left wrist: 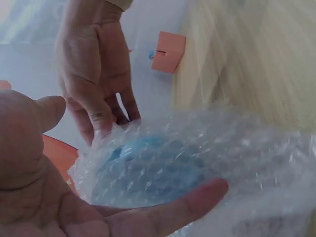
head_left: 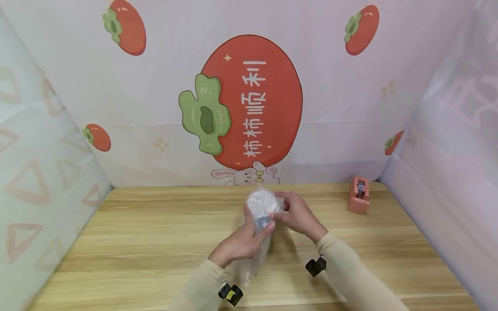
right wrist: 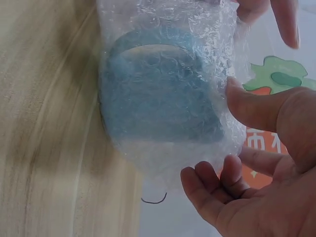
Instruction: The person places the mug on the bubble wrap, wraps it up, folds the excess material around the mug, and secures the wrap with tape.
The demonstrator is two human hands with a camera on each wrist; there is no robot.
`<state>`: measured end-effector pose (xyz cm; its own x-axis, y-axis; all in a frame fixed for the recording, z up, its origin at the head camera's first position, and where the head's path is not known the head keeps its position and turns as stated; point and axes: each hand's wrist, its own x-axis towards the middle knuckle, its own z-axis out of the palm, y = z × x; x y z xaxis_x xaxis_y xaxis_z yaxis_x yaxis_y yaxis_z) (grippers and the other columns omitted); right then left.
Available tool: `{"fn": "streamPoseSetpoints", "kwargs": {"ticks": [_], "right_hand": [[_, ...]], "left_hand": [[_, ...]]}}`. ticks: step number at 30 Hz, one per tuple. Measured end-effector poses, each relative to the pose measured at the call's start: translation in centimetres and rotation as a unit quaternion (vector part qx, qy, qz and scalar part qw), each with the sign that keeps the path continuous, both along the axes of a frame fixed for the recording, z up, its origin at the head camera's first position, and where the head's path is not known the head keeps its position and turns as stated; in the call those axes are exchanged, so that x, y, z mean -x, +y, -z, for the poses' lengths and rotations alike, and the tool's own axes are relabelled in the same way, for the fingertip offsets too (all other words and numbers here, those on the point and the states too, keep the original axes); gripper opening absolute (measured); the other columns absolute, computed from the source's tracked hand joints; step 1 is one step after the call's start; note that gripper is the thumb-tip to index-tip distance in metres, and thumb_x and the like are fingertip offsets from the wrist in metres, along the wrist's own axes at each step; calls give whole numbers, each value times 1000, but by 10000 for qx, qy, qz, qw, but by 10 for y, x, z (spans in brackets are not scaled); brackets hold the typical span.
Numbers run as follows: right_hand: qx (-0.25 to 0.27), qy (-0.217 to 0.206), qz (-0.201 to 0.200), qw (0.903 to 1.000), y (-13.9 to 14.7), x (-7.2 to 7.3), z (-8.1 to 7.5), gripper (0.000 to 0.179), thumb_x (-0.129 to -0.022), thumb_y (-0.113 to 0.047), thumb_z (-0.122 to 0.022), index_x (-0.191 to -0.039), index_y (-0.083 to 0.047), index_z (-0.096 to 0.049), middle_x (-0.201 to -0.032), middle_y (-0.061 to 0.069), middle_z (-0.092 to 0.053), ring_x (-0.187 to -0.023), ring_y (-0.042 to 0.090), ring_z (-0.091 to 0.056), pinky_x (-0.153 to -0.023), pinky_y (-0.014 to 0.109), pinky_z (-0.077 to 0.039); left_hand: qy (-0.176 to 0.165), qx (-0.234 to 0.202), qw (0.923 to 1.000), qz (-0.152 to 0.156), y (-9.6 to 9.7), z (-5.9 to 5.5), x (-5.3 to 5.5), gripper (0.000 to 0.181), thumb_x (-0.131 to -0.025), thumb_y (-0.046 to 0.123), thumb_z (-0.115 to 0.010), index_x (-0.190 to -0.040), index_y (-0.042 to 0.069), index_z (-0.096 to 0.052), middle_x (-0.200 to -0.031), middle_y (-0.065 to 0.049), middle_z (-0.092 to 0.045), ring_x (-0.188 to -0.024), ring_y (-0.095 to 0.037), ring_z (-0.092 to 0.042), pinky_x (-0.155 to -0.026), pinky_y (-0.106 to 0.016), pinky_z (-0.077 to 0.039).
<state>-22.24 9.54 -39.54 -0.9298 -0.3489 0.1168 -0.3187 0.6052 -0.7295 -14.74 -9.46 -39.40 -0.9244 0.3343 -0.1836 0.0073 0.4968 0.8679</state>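
A light-blue, cup-like object [right wrist: 160,101] shows through the layers of clear bubble wrap [head_left: 262,203] around it. My left hand [head_left: 243,242] holds this bundle from the near left side, its thumb and fingers spread around the wrap. On the far right, my right hand [head_left: 298,216] grips the bundle's upper end, thumb on the near side and fingers behind. The right wrist view shows the right thumb against the plastic, with the other fingers bent below it. A loose tail of wrap hangs from the bundle toward me, over the table.
A pink tape dispenser [head_left: 359,196] with a roll of tape stands at the back right of the wooden table [head_left: 155,233]. Behind the table hangs a cloth backdrop [head_left: 327,142] printed with persimmons, and more cloth walls flank both sides.
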Motion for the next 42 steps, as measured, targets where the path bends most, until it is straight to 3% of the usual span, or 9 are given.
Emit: {"fn": "streamPoseSetpoints", "kwargs": {"ticks": [6, 12, 14, 18, 22, 26, 30, 36, 42], "right_hand": [[-69, -129, -470, 9988, 6, 10, -4, 61, -81, -8, -85, -136, 4, -61, -83, 12, -52, -78, 26, -49, -60, 30, -43], [-197, -258, -910, 9953, 10, 20, -6, 62, -81, -10, -86, -137, -1, -61, -79, 17, -53, -80, 28, -48, -62, 30, -41], [-272, -258, -1026, 9940, 11, 24, -6, 63, -81, -10, -86, -138, -1, -61, -77, 17, -53, -79, 27, -47, -63, 31, -40], [-430, -323, -1151, 9919, 12, 28, -8, 64, -81, -10, -86, -139, -5, -61, -77, 13, -53, -80, 27, -48, -71, 35, -46], [-500, -447, -1178, 9908, 12, 29, -10, 64, -82, -10, -85, -141, -7, -60, -83, 15, -53, -88, 32, -51, -81, 40, -49], [-535, -493, -1199, 9901, 13, 29, -11, 65, -83, -11, -85, -143, -8, -58, -90, 15, -50, -92, 33, -50, -80, 41, -49], [-490, -572, -1259, 9892, 14, 29, -10, 66, -85, -11, -83, -144, -9, -57, -94, 11, -47, -95, 32, -50, -88, 47, -51], [-262, -733, -1391, 9872, 16, 32, -10, 65, -86, -9, -82, -145, -8, -55, -96, 14, -46, -100, 37, -49, -101, 55, -48], [-151, -856, -1447, 9857, 16, 33, -10, 67, -86, -7, -81, -147, -10, -54, -99, 15, -47, -103, 35, -49, -104, 53, -46]], "left_hand": [[162, 102, 9998, 89, -14, -9, -1, 82, -110, 42, -38, -157, -10, 4, -144, -36, -45, -126, -42, -55, -102, -60, -45], [724, 643, 9952, 166, -27, -17, 2, 52, -108, 19, -48, -147, -14, -38, -95, -14, -69, -93, -26, -66, -76, -45, -56], [1275, 963, 9871, 85, -27, -16, 5, 29, -104, 10, -57, -123, -11, -61, -86, -12, -68, -78, -21, -62, -64, -36, -52], [2026, 1645, 9641, -498, -25, -12, 11, 12, -93, 6, -72, -88, -4, -71, -95, -13, -73, -75, -22, -62, -59, -33, -48], [2167, 2000, 9501, -1015, -25, -9, 19, 20, -87, 11, -80, -106, 4, -80, -111, -9, -75, -96, -27, -70, -66, -37, -54], [2512, 2144, 9359, -1224, -26, -9, 30, 12, -80, 17, -87, -88, 10, -81, -91, -3, -75, -79, -21, -66, -59, -33, -50], [2808, 2202, 9246, -1334, -27, -12, 38, 33, -70, 22, -95, -92, 9, -76, -94, -4, -72, -82, -23, -62, -67, -38, -52], [3056, 2391, 9213, -272, -32, -17, 53, 78, -71, 19, -94, -141, 12, -60, -145, -8, -55, -136, -32, -46, -111, -51, -40], [2588, 2432, 9315, 784, -35, -21, 63, 81, -78, 13, -88, -150, 22, -52, -160, -5, -39, -149, -31, -30, -117, -53, -31]]}}
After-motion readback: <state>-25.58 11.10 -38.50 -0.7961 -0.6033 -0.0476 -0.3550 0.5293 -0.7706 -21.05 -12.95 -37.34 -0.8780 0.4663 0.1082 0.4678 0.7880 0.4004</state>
